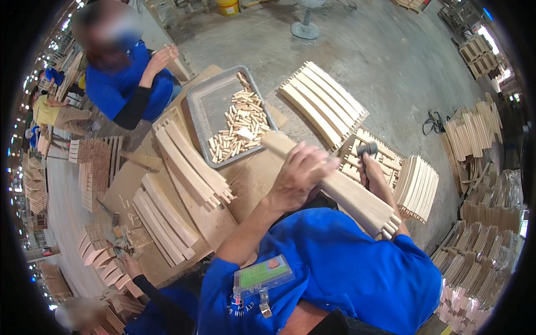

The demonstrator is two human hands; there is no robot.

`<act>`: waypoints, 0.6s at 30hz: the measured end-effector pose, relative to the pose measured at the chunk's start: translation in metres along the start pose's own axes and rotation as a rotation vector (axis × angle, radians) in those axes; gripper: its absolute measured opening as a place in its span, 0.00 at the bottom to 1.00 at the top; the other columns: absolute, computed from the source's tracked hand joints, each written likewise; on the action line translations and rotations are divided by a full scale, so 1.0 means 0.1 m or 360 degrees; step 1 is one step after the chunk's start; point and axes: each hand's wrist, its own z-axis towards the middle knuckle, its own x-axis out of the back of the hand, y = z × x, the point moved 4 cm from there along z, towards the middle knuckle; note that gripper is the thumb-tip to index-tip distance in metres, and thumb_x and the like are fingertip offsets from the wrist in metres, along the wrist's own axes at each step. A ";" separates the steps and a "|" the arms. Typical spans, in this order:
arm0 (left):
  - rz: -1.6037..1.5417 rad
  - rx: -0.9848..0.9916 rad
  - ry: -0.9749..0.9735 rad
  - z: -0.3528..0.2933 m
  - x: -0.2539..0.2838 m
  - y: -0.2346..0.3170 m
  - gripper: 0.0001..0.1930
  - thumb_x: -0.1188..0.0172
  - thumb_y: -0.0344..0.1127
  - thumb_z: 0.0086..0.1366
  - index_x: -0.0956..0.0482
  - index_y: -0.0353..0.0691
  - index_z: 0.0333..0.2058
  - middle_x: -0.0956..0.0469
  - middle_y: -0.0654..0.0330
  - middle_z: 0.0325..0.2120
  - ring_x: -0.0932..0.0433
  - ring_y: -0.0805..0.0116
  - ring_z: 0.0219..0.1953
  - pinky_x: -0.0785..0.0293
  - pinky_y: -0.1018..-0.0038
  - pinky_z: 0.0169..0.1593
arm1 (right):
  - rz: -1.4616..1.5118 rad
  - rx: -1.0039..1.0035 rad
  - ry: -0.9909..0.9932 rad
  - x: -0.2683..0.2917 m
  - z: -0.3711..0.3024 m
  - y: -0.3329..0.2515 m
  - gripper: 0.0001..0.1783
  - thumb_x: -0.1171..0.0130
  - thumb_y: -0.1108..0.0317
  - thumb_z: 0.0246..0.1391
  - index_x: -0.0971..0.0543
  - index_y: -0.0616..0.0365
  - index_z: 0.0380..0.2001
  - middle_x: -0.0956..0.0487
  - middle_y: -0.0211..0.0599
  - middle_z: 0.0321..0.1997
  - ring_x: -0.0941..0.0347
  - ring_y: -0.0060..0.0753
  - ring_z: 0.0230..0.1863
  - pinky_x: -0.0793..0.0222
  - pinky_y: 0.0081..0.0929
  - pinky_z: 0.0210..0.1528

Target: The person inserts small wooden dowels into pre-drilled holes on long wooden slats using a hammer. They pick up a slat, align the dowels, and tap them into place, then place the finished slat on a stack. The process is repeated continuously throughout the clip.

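Across my lap lies a thick pale wooden slat (360, 200), slanting down to the right, with several pegs sticking out of its near right end. My left hand (301, 173), slightly blurred, is closed around its upper part. Beyond the slat, my right hand (375, 174) grips a hammer (367, 149) by its dark handle, the grey head pointing up. A grey tray (195, 106) to the left of the slat's far end holds a heap of loose wooden dowels (240, 125).
Stacked curved slats (324, 103) stand ahead, and more slats (416, 187) lie right of my right hand. Other slats (190, 162) rest on the worktable (131, 187) at left. A co-worker in blue (128, 84) stands beyond it; another's hand (131, 265) works at lower left.
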 end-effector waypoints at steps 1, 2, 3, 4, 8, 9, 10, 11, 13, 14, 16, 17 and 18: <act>0.0101 -0.0132 -0.0054 0.21 -0.12 -0.05 0.25 0.37 0.35 0.64 0.25 0.55 0.61 0.25 0.56 0.51 0.26 0.53 0.59 0.36 0.47 0.70 | 0.0032 -0.0017 0.0120 0.29 0.19 0.35 0.24 0.55 0.45 0.76 0.25 0.54 0.36 0.31 0.27 0.18 0.40 0.23 0.12 0.42 0.27 0.14; 0.0180 -0.0260 -0.0091 0.42 -0.25 -0.14 0.22 0.43 0.37 0.68 0.24 0.60 0.61 0.25 0.60 0.49 0.26 0.56 0.58 0.38 0.46 0.71 | 0.0045 -0.0036 0.0259 0.62 0.32 0.71 0.25 0.55 0.44 0.75 0.25 0.54 0.34 0.31 0.27 0.18 0.40 0.25 0.12 0.41 0.29 0.14; 0.0217 -0.0359 -0.0025 0.58 -0.38 -0.31 0.22 0.46 0.36 0.69 0.24 0.61 0.61 0.27 0.61 0.47 0.27 0.58 0.56 0.38 0.47 0.71 | 0.0034 -0.0105 0.0512 1.00 0.36 1.08 0.26 0.55 0.44 0.75 0.26 0.53 0.32 0.32 0.28 0.17 0.40 0.27 0.11 0.41 0.30 0.14; 0.0308 -0.0540 -0.0058 0.80 -0.65 -0.48 0.21 0.46 0.36 0.69 0.23 0.61 0.58 0.26 0.61 0.46 0.27 0.59 0.56 0.38 0.48 0.71 | 0.0122 -0.0179 0.0759 1.29 0.29 1.50 0.26 0.56 0.43 0.75 0.27 0.51 0.30 0.33 0.29 0.17 0.39 0.29 0.11 0.41 0.31 0.13; 0.0571 -0.0509 -0.0400 0.71 -1.51 -1.48 0.15 0.46 0.35 0.68 0.22 0.59 0.51 0.25 0.63 0.43 0.26 0.59 0.55 0.42 0.48 0.73 | 0.0379 -0.0743 0.0546 1.30 -0.18 1.86 0.27 0.58 0.43 0.75 0.29 0.48 0.26 0.34 0.29 0.16 0.41 0.33 0.11 0.42 0.36 0.13; 0.0595 -0.0448 -0.0518 0.67 -1.66 -1.68 0.14 0.46 0.35 0.68 0.21 0.58 0.50 0.24 0.63 0.43 0.26 0.59 0.55 0.41 0.47 0.72 | 0.0461 -0.0793 0.0576 1.34 -0.29 1.97 0.26 0.58 0.43 0.75 0.30 0.49 0.26 0.34 0.30 0.16 0.41 0.33 0.11 0.42 0.36 0.13; 0.0625 -0.0391 -0.0603 0.60 -1.80 -1.90 0.13 0.46 0.35 0.68 0.21 0.57 0.49 0.24 0.62 0.42 0.26 0.59 0.55 0.41 0.46 0.72 | 0.0539 -0.0846 0.0602 1.38 -0.39 2.07 0.26 0.57 0.44 0.75 0.30 0.49 0.26 0.34 0.30 0.15 0.41 0.33 0.11 0.42 0.36 0.13; 0.0627 -0.0373 -0.0610 0.57 -1.88 -2.06 0.12 0.46 0.35 0.68 0.22 0.57 0.49 0.23 0.60 0.42 0.25 0.57 0.55 0.42 0.45 0.72 | 0.0593 -0.0898 0.0620 1.40 -0.45 2.18 0.26 0.57 0.44 0.75 0.30 0.49 0.27 0.34 0.30 0.16 0.41 0.32 0.12 0.43 0.36 0.13; 0.0703 -0.0316 -0.0695 0.59 -1.99 -2.28 0.12 0.44 0.35 0.68 0.22 0.55 0.48 0.23 0.59 0.42 0.25 0.55 0.55 0.42 0.43 0.72 | 0.0696 -0.1020 0.0690 1.43 -0.58 2.44 0.26 0.57 0.45 0.75 0.30 0.50 0.27 0.34 0.31 0.16 0.41 0.32 0.12 0.44 0.34 0.14; 0.0800 -0.0282 -0.0764 0.60 -2.02 -2.35 0.12 0.44 0.35 0.67 0.22 0.55 0.49 0.23 0.58 0.42 0.25 0.54 0.54 0.42 0.42 0.71 | 0.0729 -0.1096 0.0673 1.42 -0.64 2.56 0.25 0.56 0.45 0.75 0.30 0.51 0.28 0.34 0.31 0.16 0.41 0.31 0.12 0.44 0.34 0.14; 0.0859 -0.0100 -0.0980 0.57 -2.18 -2.54 0.13 0.44 0.35 0.68 0.23 0.53 0.50 0.23 0.55 0.46 0.28 0.52 0.59 0.47 0.41 0.73 | 0.0742 -0.1237 0.0642 1.38 -0.68 2.58 0.25 0.55 0.46 0.75 0.29 0.52 0.29 0.33 0.31 0.17 0.42 0.30 0.12 0.45 0.33 0.14; 0.0919 -0.0086 -0.1025 0.55 -2.21 -2.57 0.14 0.43 0.35 0.67 0.23 0.53 0.51 0.23 0.55 0.47 0.28 0.52 0.59 0.48 0.41 0.73 | 0.0712 -0.1252 0.0653 1.39 -0.66 2.58 0.24 0.55 0.46 0.75 0.29 0.52 0.29 0.33 0.31 0.17 0.42 0.30 0.12 0.45 0.32 0.15; 0.0994 -0.0091 -0.1078 0.57 -2.24 -2.60 0.14 0.42 0.35 0.67 0.24 0.53 0.51 0.23 0.55 0.47 0.29 0.51 0.60 0.48 0.41 0.73 | 0.0706 -0.1263 0.0652 1.34 -0.63 2.64 0.24 0.54 0.46 0.75 0.28 0.52 0.30 0.32 0.30 0.17 0.42 0.29 0.13 0.45 0.31 0.15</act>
